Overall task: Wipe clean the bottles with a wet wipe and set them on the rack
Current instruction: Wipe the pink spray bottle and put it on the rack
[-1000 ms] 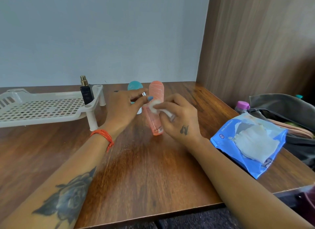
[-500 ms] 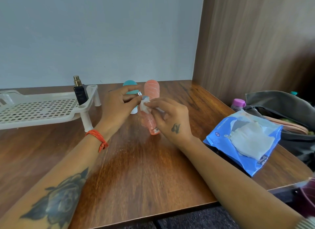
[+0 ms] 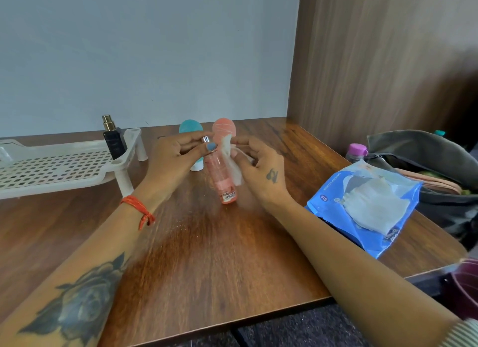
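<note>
A clear pink spray bottle (image 3: 223, 178) stands on the wooden table (image 3: 207, 256), slightly tilted. My left hand (image 3: 176, 158) pinches its silver nozzle top between thumb and fingers. My right hand (image 3: 258, 171) holds a white wet wipe (image 3: 231, 163) against the bottle's right side. Behind the bottle stand a pink domed cap (image 3: 224, 129) and a teal-capped white bottle (image 3: 192, 140), partly hidden by my left hand. A black perfume bottle (image 3: 113, 137) with a gold sprayer stands on the white perforated rack (image 3: 51, 168) at the left.
A blue wet-wipe pack (image 3: 362, 217) with a wipe sticking out lies at the right. Behind it is a grey bag (image 3: 426, 160) and a purple-capped bottle (image 3: 357, 151). A wooden panel (image 3: 375, 62) walls the right side. The table's front edge is near me.
My right hand slid the wipe from the bottle's top to its right side, so the bottle body shows. My left hand kept its hold on the nozzle.
</note>
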Action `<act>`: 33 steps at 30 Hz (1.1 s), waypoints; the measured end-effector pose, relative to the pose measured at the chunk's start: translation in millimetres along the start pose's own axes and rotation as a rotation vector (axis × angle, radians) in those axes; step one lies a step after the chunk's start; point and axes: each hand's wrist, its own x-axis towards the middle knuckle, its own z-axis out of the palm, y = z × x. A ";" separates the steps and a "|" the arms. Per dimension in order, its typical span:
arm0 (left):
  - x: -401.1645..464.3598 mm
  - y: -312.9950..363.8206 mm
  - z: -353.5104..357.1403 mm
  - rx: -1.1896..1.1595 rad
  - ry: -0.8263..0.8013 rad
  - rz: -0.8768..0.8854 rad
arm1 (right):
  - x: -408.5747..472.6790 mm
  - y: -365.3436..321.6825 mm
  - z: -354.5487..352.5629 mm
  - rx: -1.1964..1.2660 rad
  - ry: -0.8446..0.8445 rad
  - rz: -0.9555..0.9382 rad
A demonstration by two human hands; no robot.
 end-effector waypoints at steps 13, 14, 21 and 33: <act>4.7 -11.0 -1.5 -0.079 -0.019 -0.053 | -7.8 -1.9 1.0 -0.061 0.020 -0.147; 4.6 -11.3 -1.8 -0.081 -0.004 -0.054 | -9.6 -2.1 1.4 -0.059 -0.008 -0.176; 4.9 -11.8 -4.0 -0.059 0.050 -0.072 | -5.3 4.5 -2.3 -0.166 -0.106 -0.041; 3.5 -12.4 0.4 0.091 0.173 -0.009 | -12.1 1.1 -3.4 -0.374 -0.097 -0.307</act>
